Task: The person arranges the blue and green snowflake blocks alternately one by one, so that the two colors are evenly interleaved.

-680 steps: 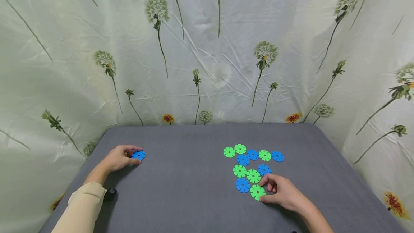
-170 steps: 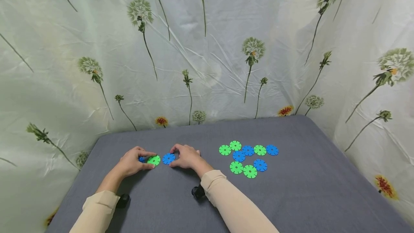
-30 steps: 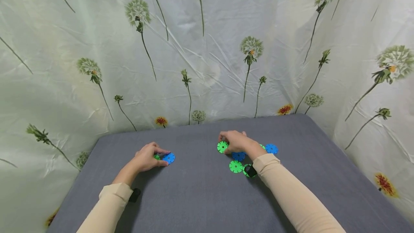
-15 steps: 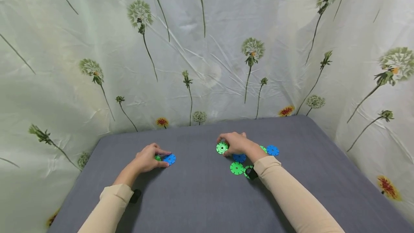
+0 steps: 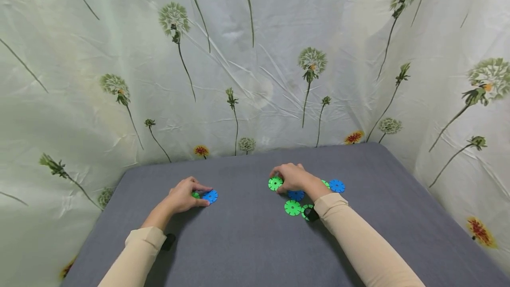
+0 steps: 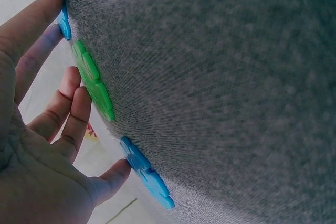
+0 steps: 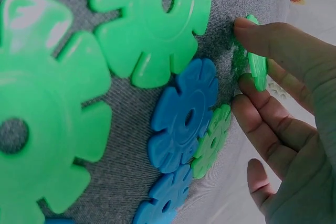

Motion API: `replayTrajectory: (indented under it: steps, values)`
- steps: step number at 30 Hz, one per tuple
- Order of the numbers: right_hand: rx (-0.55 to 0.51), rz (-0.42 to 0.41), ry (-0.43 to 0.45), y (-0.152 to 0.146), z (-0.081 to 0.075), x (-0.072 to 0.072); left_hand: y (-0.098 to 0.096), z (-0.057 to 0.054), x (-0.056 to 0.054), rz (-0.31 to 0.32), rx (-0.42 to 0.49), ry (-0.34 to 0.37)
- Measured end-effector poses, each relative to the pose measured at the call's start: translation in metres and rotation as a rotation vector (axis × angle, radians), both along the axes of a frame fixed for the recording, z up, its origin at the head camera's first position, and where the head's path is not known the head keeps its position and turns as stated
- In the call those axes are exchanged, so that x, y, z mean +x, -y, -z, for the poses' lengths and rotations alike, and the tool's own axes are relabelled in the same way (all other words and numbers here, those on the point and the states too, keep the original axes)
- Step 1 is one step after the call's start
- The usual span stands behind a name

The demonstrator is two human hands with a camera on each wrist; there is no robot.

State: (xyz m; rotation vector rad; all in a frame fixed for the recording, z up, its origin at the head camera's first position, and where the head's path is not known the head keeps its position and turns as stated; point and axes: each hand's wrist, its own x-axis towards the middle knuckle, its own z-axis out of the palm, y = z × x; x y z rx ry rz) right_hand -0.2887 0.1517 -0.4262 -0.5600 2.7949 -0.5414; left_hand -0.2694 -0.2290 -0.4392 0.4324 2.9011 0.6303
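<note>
Blue, round and notched, a flat glossy plastic disc (image 5: 210, 196) lies on the grey cloth-covered table (image 5: 239, 242), pinched at opposite edges by thumb and finger of the person's left hand (image 5: 183, 196), parted only as wide as the disc. Just beside it, partly hidden under that hand, is a green notched plastic disc (image 6: 93, 80); the left wrist view shows a second blue disc (image 6: 147, 172) near the little finger. The right hand (image 5: 293, 177) grips another green disc (image 5: 275, 184) by its rim, thumb and fingers a disc's breadth apart; whether it touches the cloth cannot be told. Around that wrist lie more green discs (image 5: 292, 207) and blue discs (image 5: 337, 185); a black wrist camera (image 5: 312, 213) partly covers one green piece.
</note>
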Motion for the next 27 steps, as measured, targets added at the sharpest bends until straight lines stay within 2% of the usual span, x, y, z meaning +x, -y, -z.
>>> replayTrajectory:
  steps: [13,18,27]
  values:
    - [-0.019,-0.055,-0.048,0.006,0.002,-0.001,0.001,0.001,0.000,-0.009,0.010,0.013]
    - [-0.046,-0.068,-0.057,0.016,0.004,-0.003,0.002,0.004,-0.001,-0.017,0.012,0.014]
    - [-0.070,-0.078,-0.077,0.040,0.004,-0.002,0.000,0.001,0.001,-0.013,0.013,0.008]
